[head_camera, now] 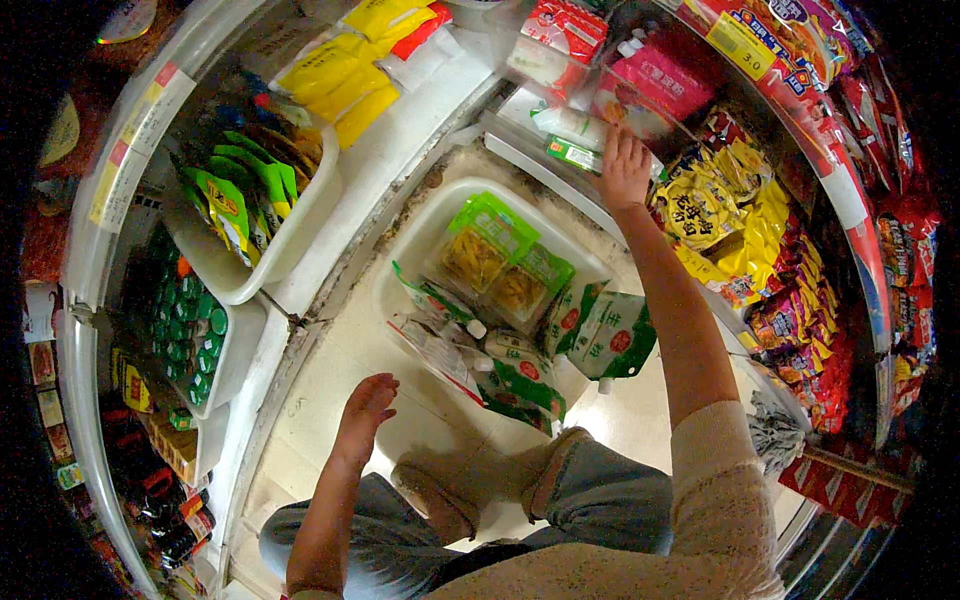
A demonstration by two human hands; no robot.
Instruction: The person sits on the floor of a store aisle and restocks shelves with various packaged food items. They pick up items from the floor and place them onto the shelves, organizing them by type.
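My right hand (pixel 626 171) reaches to the low shelf at the upper right. Its fingers lie over a clear-and-white packet (pixel 570 126) and the end of a small green-and-white packet (pixel 572 153). Whether they grip either one, I cannot tell. Over the floor, my left hand (pixel 369 409) hangs with nothing in it, thumb apart from the fingers. Between my arms sits a white plastic tub (pixel 386 277). Inside are green-topped packs with clear windows (pixel 474 259) and several green-and-white spouted pouches (pixel 517 367); one pouch (pixel 616 337) leans out over the right rim.
Yellow snack bags (pixel 697 210) fill the right shelf. On the left shelf stand a white bin of green packets (pixel 225 206) and another of green-capped containers (pixel 191 330). Yellow packets (pixel 337 82) lie at the top left. A grey mop head (pixel 780 431) is by my right elbow.
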